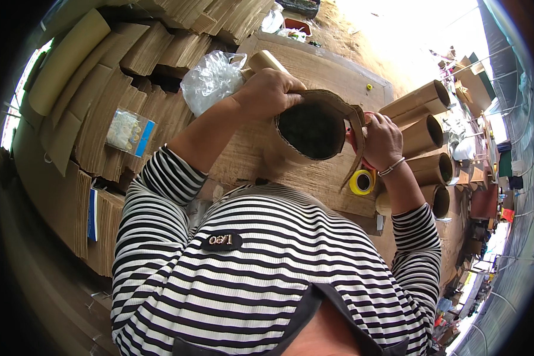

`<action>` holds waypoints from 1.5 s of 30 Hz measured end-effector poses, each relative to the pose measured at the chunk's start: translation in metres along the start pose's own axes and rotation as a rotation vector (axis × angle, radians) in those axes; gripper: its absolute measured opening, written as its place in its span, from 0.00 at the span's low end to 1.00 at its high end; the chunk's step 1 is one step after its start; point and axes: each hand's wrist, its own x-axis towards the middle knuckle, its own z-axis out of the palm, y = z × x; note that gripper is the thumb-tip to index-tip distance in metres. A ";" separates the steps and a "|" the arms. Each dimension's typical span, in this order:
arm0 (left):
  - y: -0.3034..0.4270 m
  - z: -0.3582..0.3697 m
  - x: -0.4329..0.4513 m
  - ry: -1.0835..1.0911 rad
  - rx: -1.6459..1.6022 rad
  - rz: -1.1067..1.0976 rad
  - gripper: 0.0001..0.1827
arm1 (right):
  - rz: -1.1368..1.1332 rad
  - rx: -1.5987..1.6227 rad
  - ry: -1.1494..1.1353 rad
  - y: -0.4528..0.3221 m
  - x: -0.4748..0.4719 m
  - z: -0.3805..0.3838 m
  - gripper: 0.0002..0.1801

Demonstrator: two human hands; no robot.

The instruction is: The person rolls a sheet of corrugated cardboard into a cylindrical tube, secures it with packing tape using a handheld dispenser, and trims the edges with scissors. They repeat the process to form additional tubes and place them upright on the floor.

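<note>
An upright, rolled corrugated cardboard tube (289, 144) stands on the wooden table before me, its dark open top facing up. My left hand (273, 91) grips the far-left part of its rim between thumb and fingers. At the right side of the rim, a narrow cardboard strip (359, 147) hangs partly separated from the tube and curves down. My right hand (382, 140) is closed around a red-handled tool (352, 138) beside this strip; fingers and cardboard hide most of the tool, so its kind is unclear. A yellow tape roll (362, 182) lies just below my right hand.
Several cardboard tubes (420, 133) lie along the right side of the wooden table (329, 58). A clear plastic bag (211, 82) and another cardboard roll (267, 62) sit behind my left hand. Stacked flat cardboard (102, 115) fills the left. A small yellow object (369, 86) lies toward the far edge.
</note>
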 end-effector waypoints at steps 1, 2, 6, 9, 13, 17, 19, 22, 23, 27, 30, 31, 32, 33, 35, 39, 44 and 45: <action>-0.003 0.000 0.002 -0.026 0.012 0.008 0.13 | -0.023 -0.029 -0.007 -0.001 0.002 -0.001 0.29; -0.008 -0.002 0.005 -0.047 -0.046 -0.009 0.13 | -0.023 -0.022 0.014 0.000 0.003 -0.002 0.27; -0.029 -0.008 0.022 -0.100 -0.157 -0.048 0.13 | -0.007 -0.028 -0.047 0.008 0.005 -0.006 0.20; -0.019 -0.006 0.036 -0.067 0.001 -0.112 0.14 | -0.046 -0.004 0.179 0.017 -0.001 0.002 0.14; -0.012 0.012 0.031 0.027 -0.006 0.006 0.16 | 0.051 0.061 0.138 0.015 -0.010 -0.003 0.14; -0.012 0.016 0.044 -0.031 0.066 0.156 0.15 | 0.087 0.052 0.078 0.018 -0.005 0.001 0.13; -0.021 0.012 0.052 -0.076 0.022 0.211 0.16 | 0.067 0.039 0.062 0.021 -0.002 0.001 0.13; -0.021 0.001 0.074 -0.156 0.080 0.073 0.17 | -0.002 0.028 0.043 0.030 0.001 -0.003 0.14; -0.014 -0.003 0.080 -0.188 0.176 -0.017 0.22 | 0.003 0.026 0.030 0.034 -0.004 -0.001 0.14; -0.007 0.022 0.059 -0.014 0.183 -0.089 0.18 | 0.071 -0.048 -0.102 0.046 -0.017 -0.004 0.15; 0.013 0.027 0.042 0.026 0.109 -0.031 0.15 | 0.106 0.037 -0.126 0.046 -0.024 -0.007 0.19; 0.020 0.027 0.038 0.022 0.092 0.006 0.15 | 0.074 0.052 -0.074 0.042 -0.022 -0.007 0.20; 0.028 0.026 0.040 -0.040 0.111 -0.001 0.14 | 0.043 0.066 -0.022 0.039 -0.020 -0.006 0.20; 0.028 0.026 0.041 -0.039 0.118 0.051 0.14 | 0.011 0.072 0.047 0.037 -0.014 -0.007 0.21; 0.020 0.029 0.044 -0.039 0.130 0.157 0.14 | 0.032 0.071 0.032 0.035 -0.012 -0.006 0.20; -0.002 0.020 0.057 -0.150 -0.068 0.086 0.14 | 0.065 0.048 -0.114 0.036 -0.015 -0.008 0.17; 0.019 0.021 0.065 -0.085 0.277 -0.063 0.19 | 0.042 0.021 -0.061 0.049 -0.022 -0.008 0.11; 0.010 0.037 0.053 0.016 0.227 -0.036 0.18 | 0.071 0.024 -0.068 0.048 -0.028 -0.009 0.10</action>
